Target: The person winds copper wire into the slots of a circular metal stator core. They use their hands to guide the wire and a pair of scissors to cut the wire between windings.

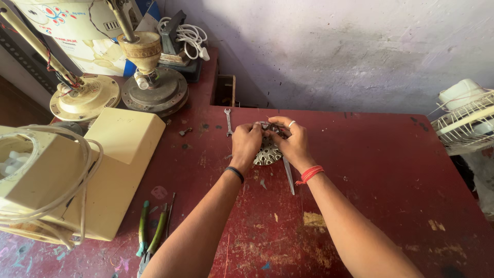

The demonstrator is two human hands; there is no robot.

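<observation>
- Hands meet over a round perforated metal disc [268,153] near the middle of the red counter [391,170].
- Our left hand [246,144] pinches the disc's upper left edge; our right hand [289,141], ring on one finger, grips the top right.
- Under the right wrist lies a screwdriver [288,174], touching the disc's rim.
- A small spanner [227,122] sits just left of the hands.
- Green-handled pliers [149,231] lie near the left forearm.

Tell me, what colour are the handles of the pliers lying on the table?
Green, on the pliers; the head view shows them.
</observation>
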